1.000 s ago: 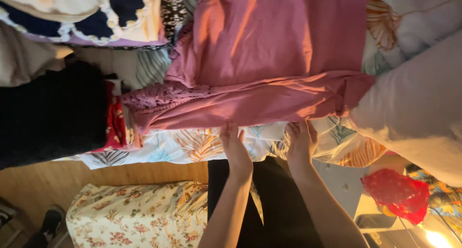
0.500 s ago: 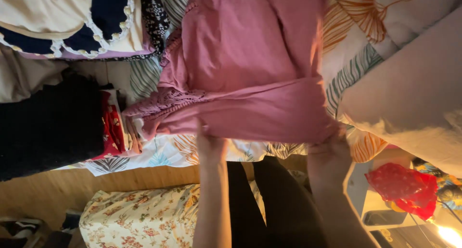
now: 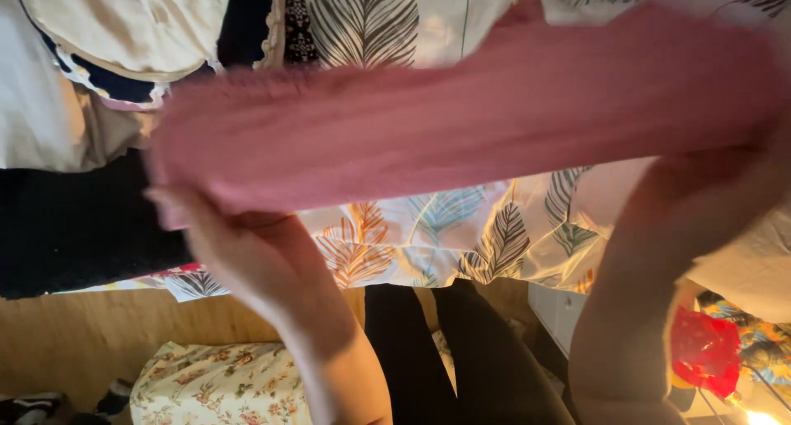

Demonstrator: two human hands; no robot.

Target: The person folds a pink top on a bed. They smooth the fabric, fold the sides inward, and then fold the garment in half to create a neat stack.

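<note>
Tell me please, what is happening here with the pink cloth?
A person holds a folded pink garment stretched between both hands above a bed. The left hand grips one end and the right hand grips the other, so the garment hangs lifted over the leaf-patterned sheet. It looks blurred. A dark garment and a cream one lie beside it on the bed. A floral cloth lies lower down, and something red sits near the right arm.
</note>
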